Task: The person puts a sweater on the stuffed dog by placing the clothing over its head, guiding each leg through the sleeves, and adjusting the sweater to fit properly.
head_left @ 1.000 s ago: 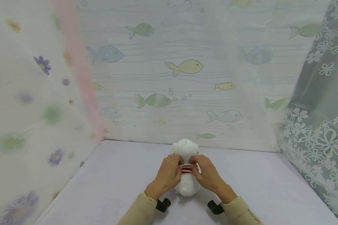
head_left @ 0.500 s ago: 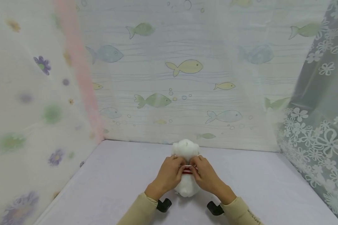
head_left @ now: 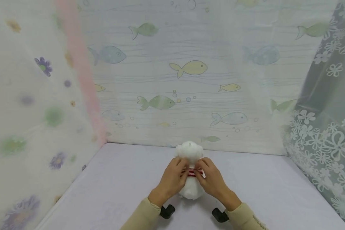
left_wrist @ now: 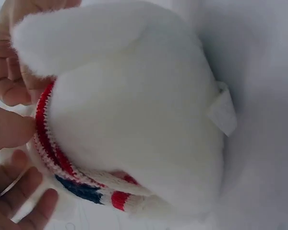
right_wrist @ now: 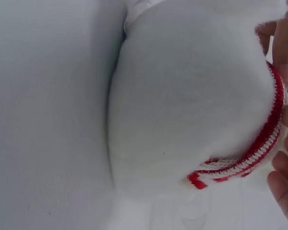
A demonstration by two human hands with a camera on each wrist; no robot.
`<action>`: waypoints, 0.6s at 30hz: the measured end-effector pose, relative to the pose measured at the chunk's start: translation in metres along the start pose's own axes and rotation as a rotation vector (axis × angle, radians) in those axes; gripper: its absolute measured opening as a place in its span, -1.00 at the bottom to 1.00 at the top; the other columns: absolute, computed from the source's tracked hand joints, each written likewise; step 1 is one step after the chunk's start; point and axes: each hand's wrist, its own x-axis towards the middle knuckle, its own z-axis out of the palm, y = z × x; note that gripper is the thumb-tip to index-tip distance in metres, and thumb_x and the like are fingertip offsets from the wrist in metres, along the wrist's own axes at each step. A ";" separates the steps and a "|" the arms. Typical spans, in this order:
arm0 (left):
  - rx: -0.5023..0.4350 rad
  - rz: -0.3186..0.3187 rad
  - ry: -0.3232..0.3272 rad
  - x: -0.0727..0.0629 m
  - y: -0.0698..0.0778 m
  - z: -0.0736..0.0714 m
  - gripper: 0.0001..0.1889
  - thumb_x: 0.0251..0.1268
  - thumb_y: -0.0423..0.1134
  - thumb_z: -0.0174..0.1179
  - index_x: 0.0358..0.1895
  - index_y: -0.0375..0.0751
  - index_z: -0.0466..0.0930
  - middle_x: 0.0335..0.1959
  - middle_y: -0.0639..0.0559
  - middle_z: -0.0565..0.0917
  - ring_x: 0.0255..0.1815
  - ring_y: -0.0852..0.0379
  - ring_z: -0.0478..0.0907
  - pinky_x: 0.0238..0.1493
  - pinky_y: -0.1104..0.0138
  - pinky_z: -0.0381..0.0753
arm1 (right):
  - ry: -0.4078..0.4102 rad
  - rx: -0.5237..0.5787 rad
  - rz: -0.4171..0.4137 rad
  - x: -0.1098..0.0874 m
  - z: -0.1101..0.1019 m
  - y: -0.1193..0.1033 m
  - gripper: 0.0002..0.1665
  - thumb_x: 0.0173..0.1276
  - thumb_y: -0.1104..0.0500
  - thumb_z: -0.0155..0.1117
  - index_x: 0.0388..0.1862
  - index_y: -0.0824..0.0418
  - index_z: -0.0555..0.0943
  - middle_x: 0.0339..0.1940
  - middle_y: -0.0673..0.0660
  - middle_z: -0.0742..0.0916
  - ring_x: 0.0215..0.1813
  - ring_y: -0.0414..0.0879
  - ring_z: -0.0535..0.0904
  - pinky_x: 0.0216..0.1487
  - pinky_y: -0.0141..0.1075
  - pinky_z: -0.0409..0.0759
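Observation:
A white plush toy (head_left: 191, 190) sits on the table with its back to the head camera. Round its neck runs a knitted scarf (head_left: 192, 172) in red and white stripes, with a blue patch that shows in the left wrist view. From the left, my left hand (head_left: 172, 174) pinches the scarf at the neck, its thumb (left_wrist: 12, 127) against the red edge. My right hand (head_left: 211, 175) pinches the scarf from the other side, close to the left. The fingertips behind the scarf are partly hidden. A white fabric tag (left_wrist: 223, 112) sticks out low on the toy's body.
A pale cloth covers the table (head_left: 126, 179). Behind it hangs a curtain (head_left: 149, 127) with printed fish, and flowered curtains stand at both sides. Black wrist mounts (head_left: 167, 211) show beneath the cuffs.
Both hands stay at the scarf with small finger shifts. The scarf's upper edge has changed from white to dark red, and a strip of white now shows above it. The toy has barely moved.

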 end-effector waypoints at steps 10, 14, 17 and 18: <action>0.058 0.055 -0.120 -0.010 0.001 -0.004 -0.78 0.08 -0.29 0.40 -0.23 -0.09 0.56 -0.22 0.14 0.44 -0.20 0.22 0.39 -0.20 0.45 0.47 | -0.139 0.038 -0.092 -0.008 -0.007 -0.001 -0.76 0.08 0.27 0.41 -0.28 0.09 0.57 -0.14 -0.07 0.55 -0.14 -0.26 0.50 -0.18 -0.36 0.56; 0.103 0.055 -0.079 -0.010 0.001 -0.005 -0.79 0.07 -0.35 0.39 -0.26 -0.12 0.57 -0.25 0.12 0.46 -0.23 0.19 0.43 -0.21 0.40 0.51 | -0.126 -0.026 -0.110 -0.009 -0.007 0.000 -0.76 0.06 0.26 0.46 -0.33 0.11 0.57 -0.16 -0.04 0.54 -0.16 -0.24 0.50 -0.22 -0.36 0.56; 0.139 0.053 -0.039 -0.011 -0.002 -0.004 -0.78 0.05 -0.37 0.40 -0.27 -0.13 0.56 -0.28 0.10 0.49 -0.25 0.17 0.48 -0.21 0.36 0.52 | -0.111 -0.007 -0.110 -0.009 -0.006 0.002 -0.74 0.07 0.33 0.46 -0.31 0.15 0.58 -0.16 -0.01 0.55 -0.16 -0.22 0.54 -0.22 -0.35 0.58; 0.146 0.045 -0.030 -0.011 -0.002 -0.004 -0.77 0.05 -0.37 0.41 -0.25 -0.14 0.56 -0.28 0.10 0.50 -0.26 0.17 0.48 -0.22 0.36 0.52 | -0.108 0.007 -0.103 -0.009 -0.006 0.002 -0.74 0.08 0.36 0.45 -0.29 0.17 0.57 -0.16 0.00 0.55 -0.16 -0.22 0.55 -0.23 -0.35 0.59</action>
